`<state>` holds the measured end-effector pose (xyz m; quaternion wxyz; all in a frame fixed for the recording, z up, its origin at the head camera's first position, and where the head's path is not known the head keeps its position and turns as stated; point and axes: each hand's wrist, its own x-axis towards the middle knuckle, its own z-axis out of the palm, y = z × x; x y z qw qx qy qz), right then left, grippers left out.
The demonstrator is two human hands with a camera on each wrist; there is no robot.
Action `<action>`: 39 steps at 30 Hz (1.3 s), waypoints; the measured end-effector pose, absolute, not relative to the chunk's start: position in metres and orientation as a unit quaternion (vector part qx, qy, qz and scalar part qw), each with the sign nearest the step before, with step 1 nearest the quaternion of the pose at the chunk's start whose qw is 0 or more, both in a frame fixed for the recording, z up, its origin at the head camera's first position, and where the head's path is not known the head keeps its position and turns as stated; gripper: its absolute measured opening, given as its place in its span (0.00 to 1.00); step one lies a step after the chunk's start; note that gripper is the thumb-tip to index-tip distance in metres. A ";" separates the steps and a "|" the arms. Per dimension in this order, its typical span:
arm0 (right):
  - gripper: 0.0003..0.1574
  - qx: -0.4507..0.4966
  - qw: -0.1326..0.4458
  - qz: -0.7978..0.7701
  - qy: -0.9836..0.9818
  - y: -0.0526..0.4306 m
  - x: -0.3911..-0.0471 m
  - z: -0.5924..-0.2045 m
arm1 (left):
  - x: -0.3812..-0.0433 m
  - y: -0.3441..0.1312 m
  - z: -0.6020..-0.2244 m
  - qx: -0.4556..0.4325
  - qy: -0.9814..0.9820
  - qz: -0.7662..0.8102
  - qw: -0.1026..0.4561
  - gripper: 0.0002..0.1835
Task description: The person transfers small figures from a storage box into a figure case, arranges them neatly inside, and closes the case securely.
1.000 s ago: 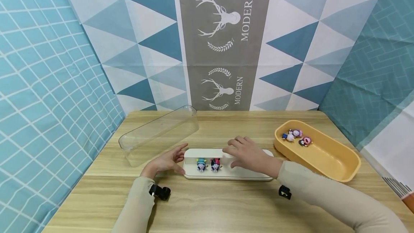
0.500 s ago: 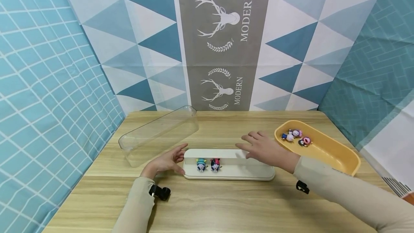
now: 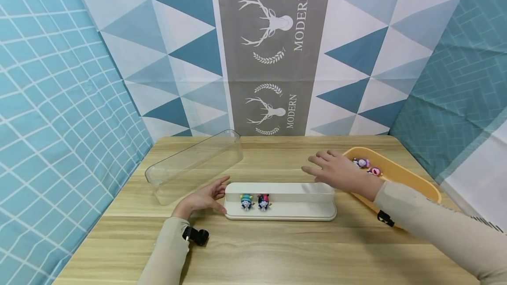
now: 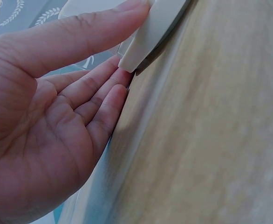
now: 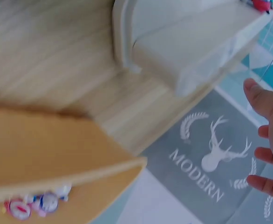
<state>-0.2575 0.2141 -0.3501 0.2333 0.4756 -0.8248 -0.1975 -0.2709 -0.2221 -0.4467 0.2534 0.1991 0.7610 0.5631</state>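
A white stepped display base [image 3: 301, 210] lies on the table. On its left half stand two small toy figures, a blue-hatted figure [image 3: 246, 202] and a red-and-black-topped figure [image 3: 263, 202]. My left hand [image 3: 203, 195] holds the base's left end, thumb at the front corner and fingers behind; in the left wrist view the thumb [image 4: 80, 39] lies against the base's edge [image 4: 148, 35]. Holding nothing, my right hand [image 3: 340, 171] hovers with spread fingers between the base's right end and a yellow tray [image 3: 412, 179]. Several toy figures [image 3: 362, 163] lie in that tray, partly hidden by the hand.
A clear plastic cover [image 3: 194, 157] rests behind and left of the base. Patterned cloth [image 3: 269, 56] hangs along the table's back edge, and blue tiled cloth [image 3: 59, 100] on the left. The tray's wall [image 5: 57, 149] is close in the right wrist view.
My right hand has moved right, away from over the base toward the yellow tray, now overlapping its left side. The left hand, base and two standing figures have stayed put.
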 end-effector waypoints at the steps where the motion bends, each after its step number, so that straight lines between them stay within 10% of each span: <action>1: 0.32 0.478 0.233 -0.200 -0.823 0.218 -0.259 -0.348 | -0.271 -0.222 -0.447 0.198 0.760 0.564 0.253 0.61; 39: 0.27 0.498 0.217 -0.177 -0.820 0.330 -0.310 -0.363 | -0.271 -0.222 -0.447 0.207 0.761 0.560 0.253 0.61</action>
